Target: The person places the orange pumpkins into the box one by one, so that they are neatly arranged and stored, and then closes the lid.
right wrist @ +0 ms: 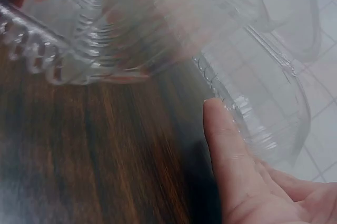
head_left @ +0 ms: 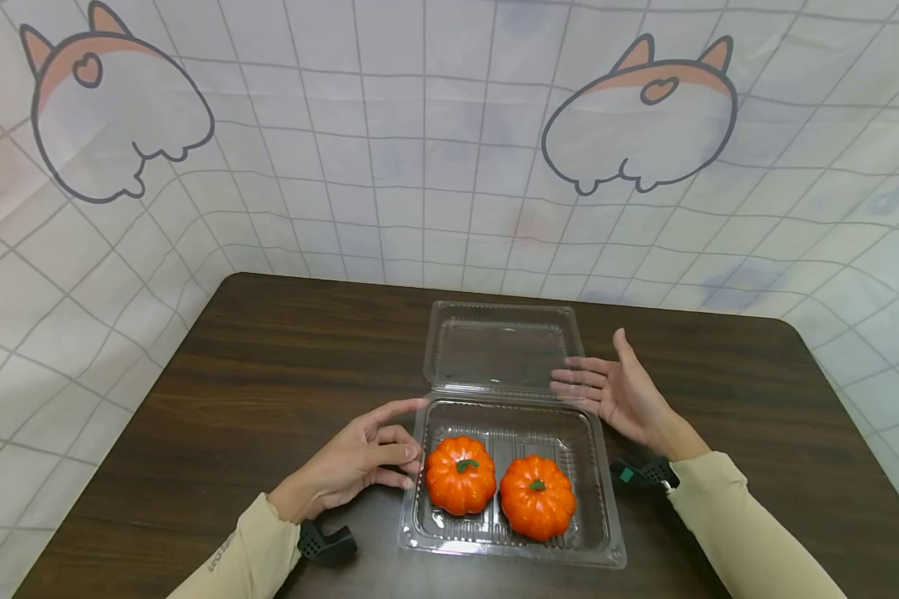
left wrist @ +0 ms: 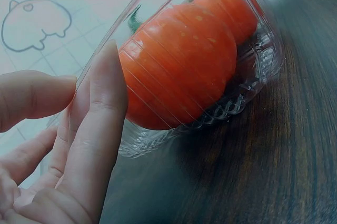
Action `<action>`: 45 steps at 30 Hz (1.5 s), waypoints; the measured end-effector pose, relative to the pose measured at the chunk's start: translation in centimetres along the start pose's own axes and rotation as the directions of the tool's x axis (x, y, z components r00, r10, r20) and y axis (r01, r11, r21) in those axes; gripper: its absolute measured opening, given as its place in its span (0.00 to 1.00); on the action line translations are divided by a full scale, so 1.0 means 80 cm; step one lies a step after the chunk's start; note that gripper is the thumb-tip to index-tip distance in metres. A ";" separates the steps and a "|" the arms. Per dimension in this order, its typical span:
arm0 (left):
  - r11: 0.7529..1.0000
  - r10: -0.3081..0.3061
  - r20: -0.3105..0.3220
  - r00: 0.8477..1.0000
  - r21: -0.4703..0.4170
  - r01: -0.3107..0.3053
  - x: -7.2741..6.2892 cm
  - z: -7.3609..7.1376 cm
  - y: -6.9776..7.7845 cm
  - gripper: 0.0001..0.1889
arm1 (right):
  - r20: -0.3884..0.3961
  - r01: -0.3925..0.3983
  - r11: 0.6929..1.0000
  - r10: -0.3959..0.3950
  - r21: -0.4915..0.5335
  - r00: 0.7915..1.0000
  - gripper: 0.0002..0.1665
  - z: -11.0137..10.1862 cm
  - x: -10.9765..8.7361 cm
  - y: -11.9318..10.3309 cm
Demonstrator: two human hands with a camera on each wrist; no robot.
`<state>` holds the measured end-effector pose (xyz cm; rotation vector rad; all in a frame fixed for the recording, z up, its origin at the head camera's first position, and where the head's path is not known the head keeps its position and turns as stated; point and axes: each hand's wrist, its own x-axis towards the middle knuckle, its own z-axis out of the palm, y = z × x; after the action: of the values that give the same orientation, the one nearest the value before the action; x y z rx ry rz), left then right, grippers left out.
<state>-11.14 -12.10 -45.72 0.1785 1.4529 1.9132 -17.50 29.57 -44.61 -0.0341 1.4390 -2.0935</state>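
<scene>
At far left, a grid-printed backdrop is running behind the dark wood-grain table and on across to the right side. Left animal print is showing high on it.

Next, left sleeve, pale, is coming in from the bottom edge. Black wrist unit is sitting just past the cuff. Left hand is holding the tray's left rim, thumb and fingers pinching it; index is reaching up toward the hinge-end corner.

Middle: clear plastic tray is resting on the table. Left pumpkin, orange with green stem, is sitting inside near the left wall. Clear lid is standing open, hinged off the tray's far edge. Right pumpkin is sitting inside just beside the first, slightly nearer the wearer.

Further right, second animal print is showing up top. Right hand is spreading wide, holding nothing: thumb pointing up, fingers extending straight at the lid's right edge, overlapping it in head view. Can't tell if they're touching. Right sleeve is trailing to the bottom right.
</scene>
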 end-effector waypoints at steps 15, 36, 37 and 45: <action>1.000 0.000 0.007 1.000 -0.017 0.000 0.001 0.000 0.000 0.42 | 0.111 -0.010 0.989 -0.007 0.149 0.994 0.64 -0.011 0.021 -0.009; 0.999 0.001 0.012 1.000 -0.032 0.000 0.001 -0.003 0.000 0.42 | 0.248 -0.003 0.976 -0.052 0.216 0.967 0.63 -0.002 0.027 -0.037; 0.999 -0.003 0.007 1.000 -0.033 0.003 0.001 -0.003 0.000 0.41 | 0.256 -0.002 0.976 -0.055 0.216 0.965 0.63 -0.003 0.027 -0.038; 1.000 -0.004 0.010 1.000 -0.028 0.004 0.000 -0.002 0.001 0.42 | 0.315 -0.005 0.984 -0.053 0.180 0.948 0.60 -0.003 0.027 -0.044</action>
<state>-11.30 -12.22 -45.69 0.1719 1.4178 1.9254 -20.96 29.60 -42.37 -0.3072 1.0598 -2.1131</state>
